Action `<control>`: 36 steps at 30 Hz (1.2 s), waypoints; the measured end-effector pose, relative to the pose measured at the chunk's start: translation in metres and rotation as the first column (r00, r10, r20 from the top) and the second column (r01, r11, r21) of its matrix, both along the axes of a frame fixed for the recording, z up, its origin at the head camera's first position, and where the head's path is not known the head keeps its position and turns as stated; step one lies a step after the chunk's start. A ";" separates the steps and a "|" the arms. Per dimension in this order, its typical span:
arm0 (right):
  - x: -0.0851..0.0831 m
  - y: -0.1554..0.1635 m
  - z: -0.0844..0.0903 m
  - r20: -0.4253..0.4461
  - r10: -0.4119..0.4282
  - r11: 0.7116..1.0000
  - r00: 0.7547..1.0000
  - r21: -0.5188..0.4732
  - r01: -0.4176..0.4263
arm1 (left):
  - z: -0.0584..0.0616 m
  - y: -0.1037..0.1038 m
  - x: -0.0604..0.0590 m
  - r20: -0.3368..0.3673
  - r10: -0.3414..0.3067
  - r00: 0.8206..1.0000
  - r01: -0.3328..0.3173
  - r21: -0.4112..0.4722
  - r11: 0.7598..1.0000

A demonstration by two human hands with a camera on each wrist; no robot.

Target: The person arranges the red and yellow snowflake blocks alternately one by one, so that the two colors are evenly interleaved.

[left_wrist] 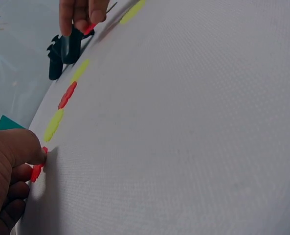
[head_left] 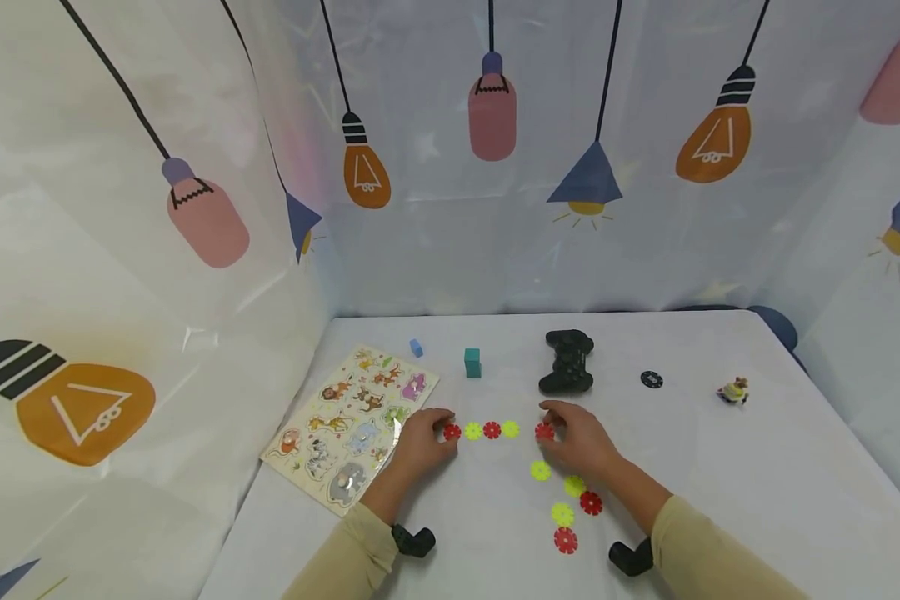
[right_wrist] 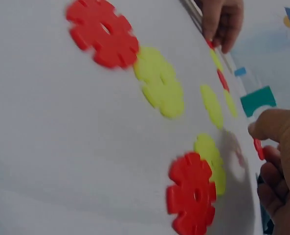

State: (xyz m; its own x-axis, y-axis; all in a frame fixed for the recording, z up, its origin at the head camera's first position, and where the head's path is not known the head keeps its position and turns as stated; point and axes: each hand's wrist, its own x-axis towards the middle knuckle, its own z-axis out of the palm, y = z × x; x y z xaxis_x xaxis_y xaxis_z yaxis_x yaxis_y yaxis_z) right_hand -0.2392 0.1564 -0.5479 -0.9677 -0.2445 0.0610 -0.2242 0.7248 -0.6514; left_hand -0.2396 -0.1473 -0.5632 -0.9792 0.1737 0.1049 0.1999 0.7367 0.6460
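A row of notched plastic discs lies on the white table, alternating red and yellow. At the row's left end my left hand (head_left: 423, 442) touches a red disc (head_left: 452, 432), thumb and forefinger at its edges. To its right come a yellow disc (head_left: 473, 431), a red disc (head_left: 492, 430) and another yellow disc (head_left: 510, 429). Past a gap, my right hand (head_left: 581, 437) pinches a red disc (head_left: 544, 431), which looks raised off the table in the right wrist view. Nearer me lie a yellow disc (head_left: 541, 471) and several more red and yellow discs (right_wrist: 193, 196).
An animal puzzle board (head_left: 352, 425) lies left of my left hand. Behind the row are a small blue block (head_left: 416, 347), a teal block (head_left: 472, 363) and a black game controller (head_left: 568, 362). Farther right lie a black round chip (head_left: 652, 379) and a small figurine (head_left: 734, 390).
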 end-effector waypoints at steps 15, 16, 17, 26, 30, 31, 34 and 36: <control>-0.019 -0.004 -0.015 -0.009 0.028 0.998 1.000 0.060 -0.027 | 0.002 0.001 -0.001 0.022 -0.003 1.000 0.003 -0.003 1.000; -0.019 -0.005 -0.014 -0.009 0.029 0.998 1.000 0.063 -0.029 | 0.002 0.001 -0.001 0.025 -0.002 1.000 0.003 -0.003 1.000; -0.018 -0.006 -0.014 -0.007 0.031 0.998 1.000 0.063 -0.030 | 0.002 0.001 -0.001 0.028 -0.002 1.000 0.002 -0.001 1.000; -0.003 0.007 -0.009 0.015 0.006 1.000 1.000 -0.024 -0.006 | 0.000 0.000 0.003 0.053 -0.004 0.999 0.003 0.017 1.000; 0.007 0.016 -0.007 -0.040 0.034 0.999 0.999 0.024 -0.033 | 0.002 0.000 0.002 0.053 -0.002 0.999 0.001 0.024 1.000; 0.010 0.017 -0.007 -0.051 0.047 0.998 0.998 0.036 -0.046 | 0.002 0.000 0.002 0.052 -0.002 0.999 0.001 0.026 1.000; 0.020 0.020 -0.007 -0.057 0.116 0.992 0.992 0.056 -0.113 | 0.002 -0.001 0.001 0.051 -0.002 0.999 0.000 0.022 1.000; 0.026 0.020 -0.007 -0.057 0.175 0.983 0.983 0.068 -0.171 | 0.002 -0.001 0.001 0.051 0.002 0.999 -0.003 0.020 1.000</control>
State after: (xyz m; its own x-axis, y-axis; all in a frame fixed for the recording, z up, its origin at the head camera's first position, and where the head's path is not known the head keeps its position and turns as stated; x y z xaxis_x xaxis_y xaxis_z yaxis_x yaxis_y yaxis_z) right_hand -0.2132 0.1766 -0.5545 -0.9052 -0.4132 0.0990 -0.3884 0.7104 -0.5869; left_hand -0.2391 -0.1479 -0.5617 -0.9838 0.1699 0.0579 0.1644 0.7239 0.6700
